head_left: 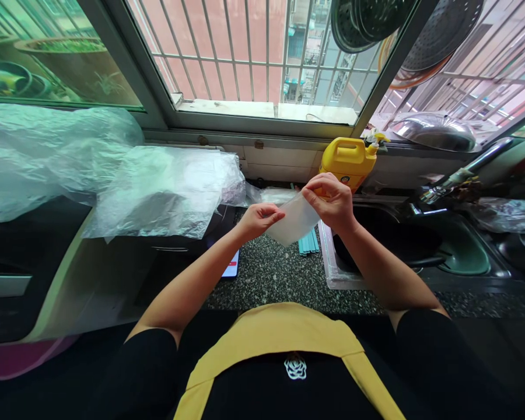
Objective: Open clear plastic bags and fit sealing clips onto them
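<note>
I hold a small frosted piece of plastic [294, 221] in front of the yellow jug [343, 156] and a little to its left — whether it is a bag or a single sheet, I cannot tell. My right hand [332, 201], covering the jug's lower part, pinches the upper corner between thumb and fingers; my left hand [260, 219], farther left of the jug, grips the other side with fingers curled in. Nearer me than the jug, teal strips [308, 245] lie on the speckled counter [271, 280] — a phone [231, 267] rests farther left of it.
</note>
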Demonstrator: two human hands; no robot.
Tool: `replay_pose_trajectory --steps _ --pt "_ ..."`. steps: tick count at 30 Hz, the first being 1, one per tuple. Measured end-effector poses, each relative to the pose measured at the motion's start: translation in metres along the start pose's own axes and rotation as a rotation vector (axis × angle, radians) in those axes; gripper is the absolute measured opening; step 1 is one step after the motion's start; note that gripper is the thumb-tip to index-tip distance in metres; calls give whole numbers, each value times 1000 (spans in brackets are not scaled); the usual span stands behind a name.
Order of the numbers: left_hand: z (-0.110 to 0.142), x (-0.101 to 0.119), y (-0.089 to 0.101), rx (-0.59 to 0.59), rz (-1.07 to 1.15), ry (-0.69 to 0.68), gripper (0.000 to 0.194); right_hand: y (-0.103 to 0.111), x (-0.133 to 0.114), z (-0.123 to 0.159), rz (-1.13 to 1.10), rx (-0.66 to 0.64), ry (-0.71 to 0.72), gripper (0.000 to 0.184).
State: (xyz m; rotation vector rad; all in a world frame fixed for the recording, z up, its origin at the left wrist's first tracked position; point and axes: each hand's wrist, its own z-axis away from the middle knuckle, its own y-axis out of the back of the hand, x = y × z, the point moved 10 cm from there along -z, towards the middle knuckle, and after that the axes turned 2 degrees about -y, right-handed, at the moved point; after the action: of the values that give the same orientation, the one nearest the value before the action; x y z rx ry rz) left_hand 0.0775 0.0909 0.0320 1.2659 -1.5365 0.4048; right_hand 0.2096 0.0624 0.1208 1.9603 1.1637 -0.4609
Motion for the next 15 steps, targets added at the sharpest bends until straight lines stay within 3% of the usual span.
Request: replay_pose_trajectory --steps 4,11,15 --pt "-1 4 2 2 16 -6 37 -4 0 0 2 -26 3 14" --pt "-20 40 10 106 71 -106 28 -13 -1 -2 -20 -154 -8 14" --pt "-18 35 24 172 118 -62 29 -8 21 4 -58 -221 -86 36"
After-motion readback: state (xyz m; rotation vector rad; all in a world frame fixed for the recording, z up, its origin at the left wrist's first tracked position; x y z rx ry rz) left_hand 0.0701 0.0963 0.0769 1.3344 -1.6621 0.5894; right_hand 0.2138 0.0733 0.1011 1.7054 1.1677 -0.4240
